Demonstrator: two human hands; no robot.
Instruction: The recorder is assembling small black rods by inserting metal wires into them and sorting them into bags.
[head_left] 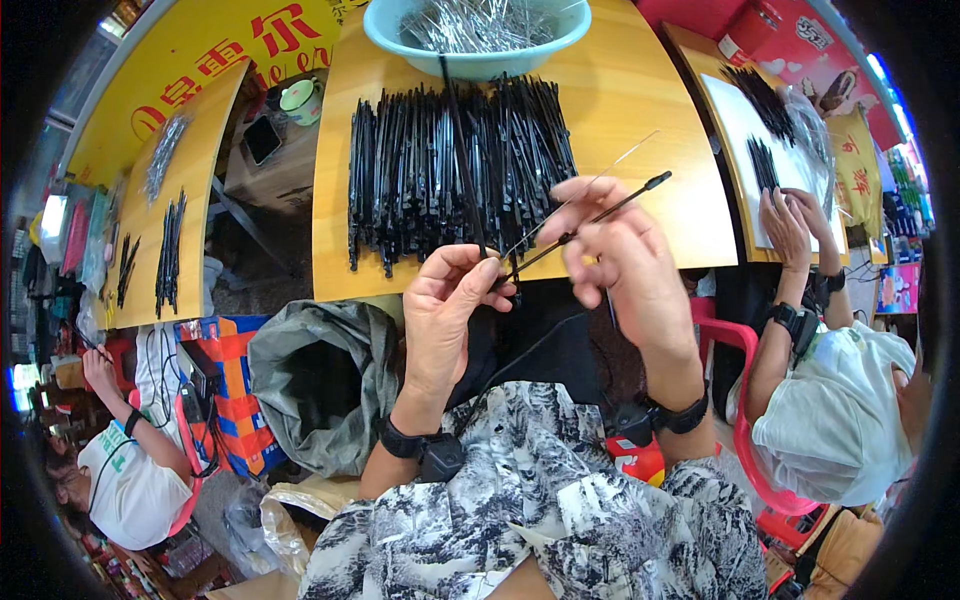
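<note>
In front of my chest, my left hand (450, 305) pinches thin black rods between thumb and fingers. One long black rod (462, 140) rises from this grip across the pile behind. Another black rod (620, 205), with a small knob partway along and a thicker tip, slants up to the right past my right hand (630, 265). My right fingers curl around a fine metal wire (625, 155) beside that rod; they are slightly blurred. Just beyond both hands, a dense pile of black rods (400, 180) lies side by side on the wooden table (640, 90).
A pale blue basin (480, 65) of metal wires stands behind the pile. A grey open sack (320, 385) is at my left. Co-workers sit on both sides, at a left table (205, 110) and a right table (690, 60) bearing more black rods. A pink chair (745, 420) stands at right.
</note>
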